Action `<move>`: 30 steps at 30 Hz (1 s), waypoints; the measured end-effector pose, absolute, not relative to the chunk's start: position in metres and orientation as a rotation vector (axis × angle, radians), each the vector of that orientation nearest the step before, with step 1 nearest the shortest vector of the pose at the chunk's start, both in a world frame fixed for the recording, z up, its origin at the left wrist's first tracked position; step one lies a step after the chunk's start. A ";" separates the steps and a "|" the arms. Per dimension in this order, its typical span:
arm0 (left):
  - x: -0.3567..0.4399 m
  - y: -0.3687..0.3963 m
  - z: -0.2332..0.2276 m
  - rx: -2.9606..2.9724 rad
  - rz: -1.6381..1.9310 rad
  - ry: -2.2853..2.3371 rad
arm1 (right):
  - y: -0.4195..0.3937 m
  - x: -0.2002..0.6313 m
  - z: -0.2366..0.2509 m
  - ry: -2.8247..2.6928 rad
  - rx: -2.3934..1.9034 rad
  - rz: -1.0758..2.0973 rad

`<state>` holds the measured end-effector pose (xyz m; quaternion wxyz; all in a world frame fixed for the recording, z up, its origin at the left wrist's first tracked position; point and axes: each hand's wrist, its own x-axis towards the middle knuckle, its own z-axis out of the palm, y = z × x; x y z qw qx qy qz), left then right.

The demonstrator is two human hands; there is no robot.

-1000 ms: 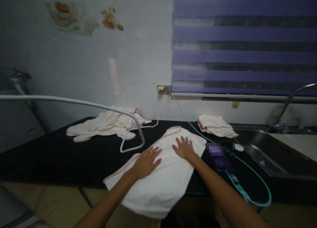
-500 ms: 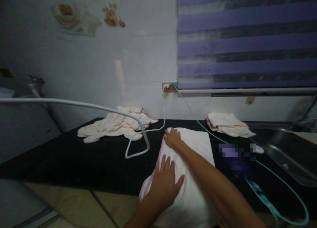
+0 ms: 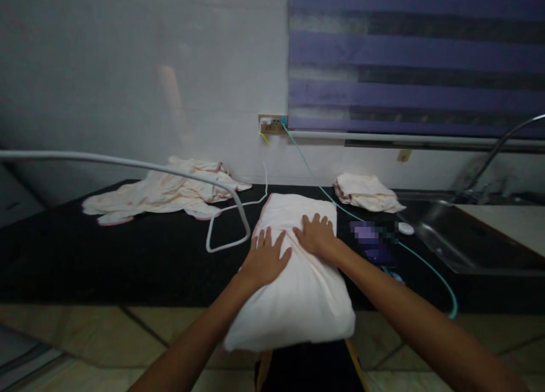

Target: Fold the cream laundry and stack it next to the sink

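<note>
A white cloth with pink edging (image 3: 293, 301), like a towel, lies in a long strip on the black counter, its near end hanging over the front edge. My left hand (image 3: 266, 261) rests flat on the cloth's left side, fingers spread. Farther right, my right hand (image 3: 317, 236) presses on the same cloth with its fingers apart. Creases run between the two hands. Behind to the left is a crumpled cream cloth with pink trim (image 3: 170, 190). A folded cloth of the same kind (image 3: 366, 192) sits at the back right.
On the black counter (image 3: 128, 267), a phone (image 3: 370, 244) lies right of the cloth, beside a small white round object (image 3: 405, 228). A teal cable (image 3: 430, 261) runs to the wall socket (image 3: 272, 123). A white bent tube (image 3: 230, 248) juts in from the left. The metal sink (image 3: 460, 239) is at right.
My right hand has moved from the cloth's left edge to its right side. My left hand stays on the left side. The view has tilted downward, and the cloth's near end now shows.
</note>
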<state>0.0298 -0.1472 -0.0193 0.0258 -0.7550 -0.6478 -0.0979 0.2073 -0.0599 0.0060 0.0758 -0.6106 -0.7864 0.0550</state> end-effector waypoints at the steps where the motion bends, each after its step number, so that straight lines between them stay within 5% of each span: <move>1: 0.035 -0.141 -0.021 -2.316 -0.307 -2.012 | -0.056 0.214 0.001 -2.342 -1.882 0.183; 12: 0.025 -0.100 -0.019 -2.428 -0.258 -1.865 | 0.024 0.239 -0.003 -2.525 -1.778 0.246; 21: 0.023 -0.117 -0.013 -2.448 -0.341 -1.839 | 0.015 0.244 0.007 -2.556 -1.643 0.204; 28: -0.008 -0.198 0.002 -2.213 -1.381 -1.965 | -0.105 0.280 0.031 -2.530 -1.091 0.306; 30: -0.019 -0.235 -0.007 -2.224 -1.333 -2.014 | -0.158 0.299 0.024 -2.584 -0.970 0.401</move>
